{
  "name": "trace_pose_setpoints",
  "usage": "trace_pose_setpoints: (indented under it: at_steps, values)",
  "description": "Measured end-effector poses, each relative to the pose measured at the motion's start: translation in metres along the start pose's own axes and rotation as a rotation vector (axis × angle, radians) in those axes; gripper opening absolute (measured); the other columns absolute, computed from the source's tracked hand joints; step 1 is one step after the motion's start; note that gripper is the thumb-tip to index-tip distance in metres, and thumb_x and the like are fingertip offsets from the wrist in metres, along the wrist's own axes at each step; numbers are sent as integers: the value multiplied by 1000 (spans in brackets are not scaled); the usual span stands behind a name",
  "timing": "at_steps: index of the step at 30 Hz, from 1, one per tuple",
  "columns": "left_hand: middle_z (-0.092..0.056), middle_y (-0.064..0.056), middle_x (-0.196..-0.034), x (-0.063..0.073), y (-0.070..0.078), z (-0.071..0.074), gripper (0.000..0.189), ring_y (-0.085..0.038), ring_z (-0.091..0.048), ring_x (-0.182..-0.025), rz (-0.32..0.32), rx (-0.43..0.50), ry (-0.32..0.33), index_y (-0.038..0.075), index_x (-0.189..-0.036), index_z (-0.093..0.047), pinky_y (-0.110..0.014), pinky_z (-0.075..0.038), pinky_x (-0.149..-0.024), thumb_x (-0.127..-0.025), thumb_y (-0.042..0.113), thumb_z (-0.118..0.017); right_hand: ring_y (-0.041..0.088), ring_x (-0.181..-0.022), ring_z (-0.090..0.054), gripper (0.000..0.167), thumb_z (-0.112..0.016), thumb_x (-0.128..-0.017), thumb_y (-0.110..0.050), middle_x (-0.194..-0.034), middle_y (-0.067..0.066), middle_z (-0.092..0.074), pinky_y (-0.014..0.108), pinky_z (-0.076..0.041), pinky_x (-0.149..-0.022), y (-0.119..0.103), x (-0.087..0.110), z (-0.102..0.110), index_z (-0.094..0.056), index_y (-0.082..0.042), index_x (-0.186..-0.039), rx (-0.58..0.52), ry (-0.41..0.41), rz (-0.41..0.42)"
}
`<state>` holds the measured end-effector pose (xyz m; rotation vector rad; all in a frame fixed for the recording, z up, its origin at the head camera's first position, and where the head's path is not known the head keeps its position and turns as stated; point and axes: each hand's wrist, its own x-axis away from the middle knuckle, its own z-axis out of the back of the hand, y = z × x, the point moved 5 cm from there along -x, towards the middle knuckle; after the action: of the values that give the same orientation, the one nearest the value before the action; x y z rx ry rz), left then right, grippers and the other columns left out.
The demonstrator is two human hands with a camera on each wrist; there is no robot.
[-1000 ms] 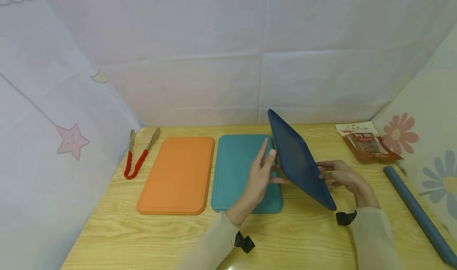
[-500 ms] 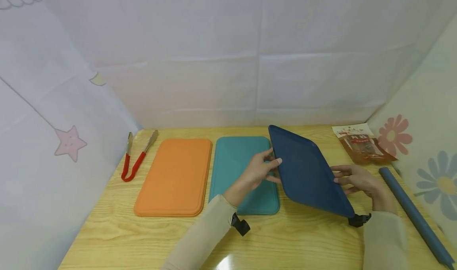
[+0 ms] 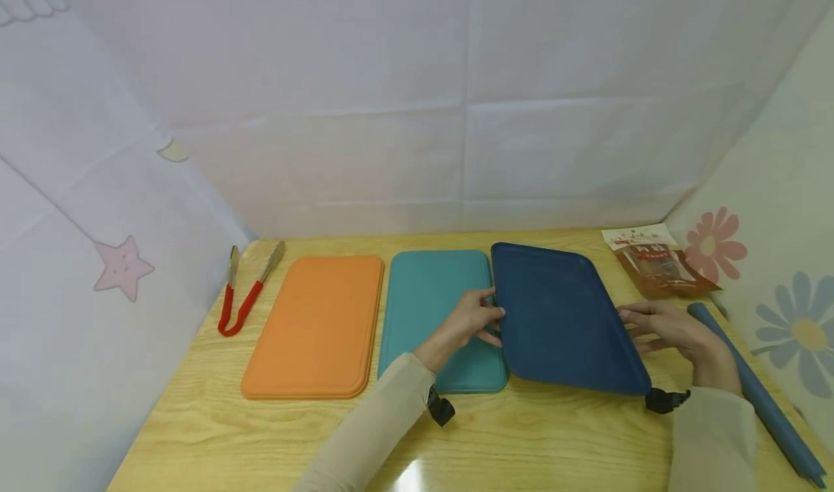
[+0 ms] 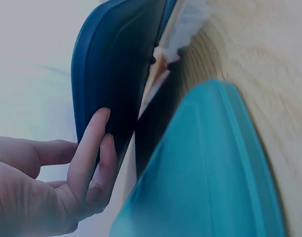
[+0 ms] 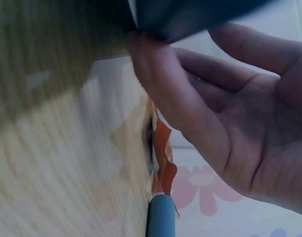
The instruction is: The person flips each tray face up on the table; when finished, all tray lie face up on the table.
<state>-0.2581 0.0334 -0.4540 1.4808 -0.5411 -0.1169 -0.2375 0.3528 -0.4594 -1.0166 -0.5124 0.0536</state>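
A dark blue rectangular tray (image 3: 567, 318) with rounded corners is held a little above the table, slightly tilted. My left hand (image 3: 465, 320) pinches its left edge, thumb on top and fingers underneath; the left wrist view shows the fingers (image 4: 90, 148) against its dark underside. At the right edge, my right hand (image 3: 674, 329) grips the tray, fingertips (image 5: 151, 54) at its rim. Just left of it lies a flat teal board-like piece (image 3: 430, 282), partly behind my left hand. Farther left is an orange one (image 3: 316, 325) of similar shape.
Red-handled metal tongs (image 3: 242, 304) lie at the far left, spread. A brown food packet (image 3: 661, 260) sits at the back right. A blue-grey roll (image 3: 759, 391) runs along the right edge of the wooden table (image 3: 260, 441). Printed cloth (image 3: 365, 116) encloses the back and sides.
The dark blue tray has turned from steeply tilted to nearly flat and come lower. My right hand has moved right and slightly down with its edge, my left hand staying on the other edge.
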Motion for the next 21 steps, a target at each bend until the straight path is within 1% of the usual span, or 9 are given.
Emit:
trace_pose_setpoints:
  at_steps: [4,9,12,14,15,17,19,21]
  values:
    - [-64,-20,-90,-4,-4,1,62,-32,-67,-74,11,-46,5,1,-151,-28,-42,-59,-60,-95,-3,-55,48,-123,-47,70,-44,-104,-37,-144,39,-30,43,-55,-83,-1,2,2,-22,13,-147,-10,-23,20]
    - [-64,-20,-82,-10,-9,-1,61,-33,-66,-70,9,-131,10,0,-150,-29,-39,-58,-56,-95,-4,-55,48,-122,-48,72,-44,-103,-38,-145,40,-26,43,-56,-81,1,2,3,-18,13,-148,-28,-30,15]
    - [-62,-22,-78,-13,-12,-3,60,-35,-65,-68,-6,-174,19,-2,-149,-31,-39,-58,-54,-94,-7,-54,49,-121,-48,74,-44,-103,-38,-145,41,-26,44,-56,-80,1,1,1,-16,14,-148,-35,-49,16]
    - [-61,-23,-76,-15,-14,-5,56,-36,-64,-65,-19,-204,25,-2,-147,-36,-39,-58,-53,-94,-8,-54,50,-121,-47,76,-44,-103,-39,-144,41,-25,44,-56,-80,0,2,-1,-15,14,-148,-24,-54,13]
    - [-61,-23,-74,-16,-14,-6,54,-35,-64,-64,-30,-234,31,-2,-145,-39,-39,-58,-52,-93,-8,-55,50,-122,-47,76,-43,-103,-40,-144,41,-25,44,-56,-80,0,2,-1,-15,15,-147,-12,-55,12]
    - [-61,-20,-72,-17,-12,-10,46,-30,-63,-61,-60,-342,51,-4,-138,-48,-35,-57,-51,-93,-6,-57,52,-123,-44,77,-42,-103,-41,-144,42,-24,45,-56,-80,-1,3,-1,-14,15,-147,17,-51,7]
    - [-61,-17,-69,-18,-11,-15,39,-26,-62,-58,-78,-440,68,-5,-131,-54,-31,-55,-50,-92,-5,-59,54,-124,-41,78,-41,-103,-44,-144,43,-23,45,-56,-81,-2,4,0,-14,15,-148,51,-40,-9]
    - [-61,-16,-67,-19,-10,-20,38,-25,-62,-57,-78,-501,72,-7,-129,-54,-29,-55,-50,-92,-5,-60,55,-125,-39,80,-40,-103,-46,-144,43,-21,46,-55,-83,-3,4,1,-13,14,-148,80,-28,-25]
